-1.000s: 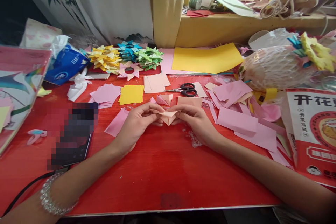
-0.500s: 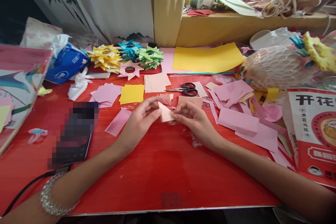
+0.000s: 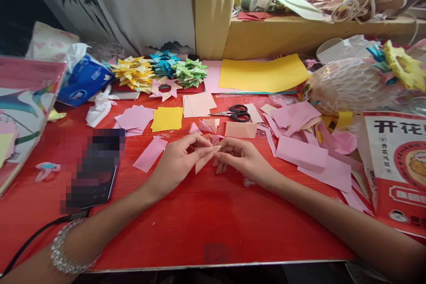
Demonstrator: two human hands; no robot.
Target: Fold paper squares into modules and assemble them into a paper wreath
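Note:
A small folded piece of peach paper (image 3: pixel 202 164) is held above the red table, its pointed tip towards the right. My left hand (image 3: pixel 178 159) pinches it between thumb and fingers. At the tip, my right hand (image 3: pixel 244 157) has its thumb and forefinger closed on the paper's edge, the other fingers curled below. Just beyond my hands lie small folded pink and peach pieces (image 3: pixel 212 123). A peach paper rectangle (image 3: pixel 241 130) rests behind my right hand, and black-handled scissors (image 3: pixel 238 113) lie farther back.
Pink paper sheets (image 3: pixel 302 151) are scattered at the right beside a snack bag (image 3: pixel 397 173). A phone (image 3: pixel 96 173) with a cable lies at the left. Yellow squares (image 3: pixel 167 119), pink squares (image 3: pixel 135 119) and folded paper stacks (image 3: pixel 134 73) stand towards the back.
The folded peach paper has been turned and lowered slightly, its broad face now angled away. Both hands have moved a little nearer, uncovering the small folded pieces behind them.

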